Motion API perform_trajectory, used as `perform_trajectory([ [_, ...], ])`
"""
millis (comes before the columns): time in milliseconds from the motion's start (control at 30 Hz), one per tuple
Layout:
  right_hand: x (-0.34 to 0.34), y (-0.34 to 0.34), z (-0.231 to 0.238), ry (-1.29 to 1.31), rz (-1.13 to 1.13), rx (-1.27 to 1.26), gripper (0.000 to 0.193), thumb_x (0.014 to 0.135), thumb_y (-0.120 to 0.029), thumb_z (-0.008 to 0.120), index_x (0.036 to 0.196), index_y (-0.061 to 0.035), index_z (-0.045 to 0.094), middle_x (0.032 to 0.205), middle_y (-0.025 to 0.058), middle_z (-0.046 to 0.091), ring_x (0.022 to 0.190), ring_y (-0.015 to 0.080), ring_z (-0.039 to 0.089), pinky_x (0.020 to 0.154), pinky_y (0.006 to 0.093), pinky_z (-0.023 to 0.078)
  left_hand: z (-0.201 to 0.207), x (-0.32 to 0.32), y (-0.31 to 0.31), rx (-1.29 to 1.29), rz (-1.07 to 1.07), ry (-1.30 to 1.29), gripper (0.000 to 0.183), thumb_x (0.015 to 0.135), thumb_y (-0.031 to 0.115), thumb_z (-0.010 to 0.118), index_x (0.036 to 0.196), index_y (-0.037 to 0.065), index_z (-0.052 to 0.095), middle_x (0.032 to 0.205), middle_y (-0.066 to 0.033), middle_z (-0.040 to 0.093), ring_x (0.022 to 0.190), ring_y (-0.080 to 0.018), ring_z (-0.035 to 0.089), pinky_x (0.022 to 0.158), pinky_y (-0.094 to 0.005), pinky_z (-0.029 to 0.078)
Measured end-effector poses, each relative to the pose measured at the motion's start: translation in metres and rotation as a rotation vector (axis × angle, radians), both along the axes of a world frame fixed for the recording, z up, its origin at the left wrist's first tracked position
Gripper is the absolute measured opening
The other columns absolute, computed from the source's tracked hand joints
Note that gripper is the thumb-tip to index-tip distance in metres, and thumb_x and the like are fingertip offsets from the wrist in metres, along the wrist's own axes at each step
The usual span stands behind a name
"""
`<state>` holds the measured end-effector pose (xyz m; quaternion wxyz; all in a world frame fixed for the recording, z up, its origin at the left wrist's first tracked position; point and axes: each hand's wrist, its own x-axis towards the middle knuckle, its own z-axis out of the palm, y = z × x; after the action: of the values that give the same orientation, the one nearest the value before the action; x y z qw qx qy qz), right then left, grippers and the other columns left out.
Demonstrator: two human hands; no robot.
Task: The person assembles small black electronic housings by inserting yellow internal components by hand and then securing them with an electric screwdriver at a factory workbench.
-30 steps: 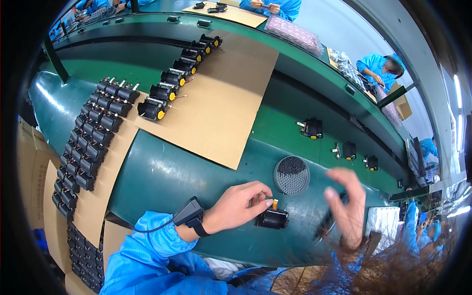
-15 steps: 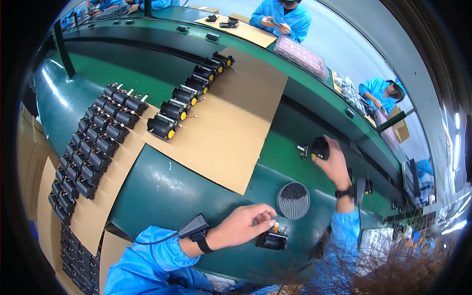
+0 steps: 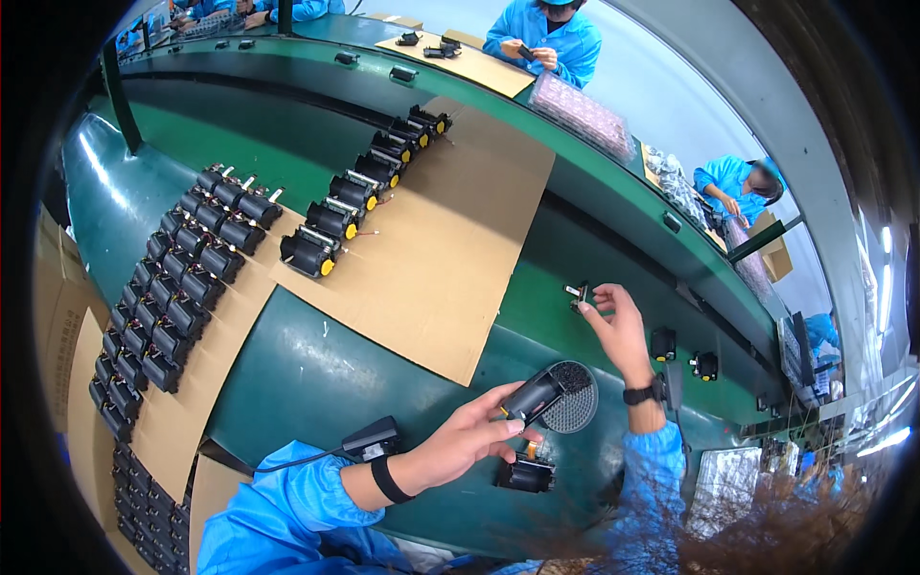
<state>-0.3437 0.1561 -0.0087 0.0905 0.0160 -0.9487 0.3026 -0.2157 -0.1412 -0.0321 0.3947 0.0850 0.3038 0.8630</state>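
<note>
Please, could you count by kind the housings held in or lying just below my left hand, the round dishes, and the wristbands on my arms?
Housings: 2 (one in the left hand, one below it)
Round dish: 1
Wristbands: 2
Total: 5

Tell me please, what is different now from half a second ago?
The black housing has gone from the right hand to the left hand, leftward and nearer the body. The right hand is now at a small part; its grip there is unclear. The other housing, the dish and the cardboard stayed in place.
</note>
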Motion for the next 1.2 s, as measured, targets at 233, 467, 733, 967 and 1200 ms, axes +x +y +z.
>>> perform_trajectory([
  [233,-0.022,-0.005,-0.029,0.131,0.132,0.216,0.018,0.095,-0.019,0.07,0.103,-0.0029,0.069,0.094,0.0151,0.067,0.079,0.0304,0.068,0.075,0.0391,0.056,-0.018,-0.001,-0.005,0.055,0.054,-0.092,0.049,0.105,0.028,0.053,0.149,0.009,0.041,0.135,-0.0069,0.056,0.119,-0.0188,0.06,0.083,-0.0307,0.05],
  [467,-0.011,0.019,-0.011,0.015,-0.031,-0.113,0.026,0.103,-0.02,0.059,0.111,0.0003,0.073,0.095,0.0134,0.069,0.07,0.0189,0.068,0.068,0.0333,0.054,-0.024,0.001,-0.005,-0.02,0.066,-0.159,0.043,0.104,0.031,0.054,0.14,0.009,0.051,0.122,-0.0021,0.06,0.106,-0.0094,0.056,0.081,-0.0265,0.044],
  [733,-0.006,0.008,-0.015,0.152,0.057,0.251,0.031,0.105,-0.025,0.055,0.115,0.001,0.07,0.088,0.0149,0.067,0.065,0.0223,0.068,0.062,0.0345,0.053,-0.007,0.003,-0.004,0.059,0.029,-0.034,0.079,0.096,0.006,0.064,0.163,0.019,0.023,0.131,-0.0057,0.058,0.117,-0.013,0.055,0.086,-0.0286,0.047],
  [967,-0.002,0.006,-0.004,0.002,-0.056,0.059,0.026,0.102,-0.02,0.06,0.122,-0.0041,0.067,0.083,0.0178,0.07,0.067,0.0279,0.071,0.066,0.0385,0.055,-0.002,0.001,-0.007,0.058,0.037,0.013,0.077,0.099,0.006,0.061,0.162,0.021,0.019,0.134,-0.014,0.058,0.119,-0.031,0.067,0.076,-0.0314,0.055],
  [1200,0.006,0.018,-0.013,0.068,0.02,0.001,0.038,0.097,-0.012,0.067,0.134,-0.0043,0.064,0.089,0.0094,0.067,0.07,0.0148,0.069,0.066,0.0282,0.055,-0.015,-0.001,-0.003,0.093,-0.021,-0.126,0.055,0.111,0.049,0.029,0.149,0.011,0.043,0.128,-0.0108,0.063,0.112,-0.0227,0.066,0.069,-0.0295,0.051],
])
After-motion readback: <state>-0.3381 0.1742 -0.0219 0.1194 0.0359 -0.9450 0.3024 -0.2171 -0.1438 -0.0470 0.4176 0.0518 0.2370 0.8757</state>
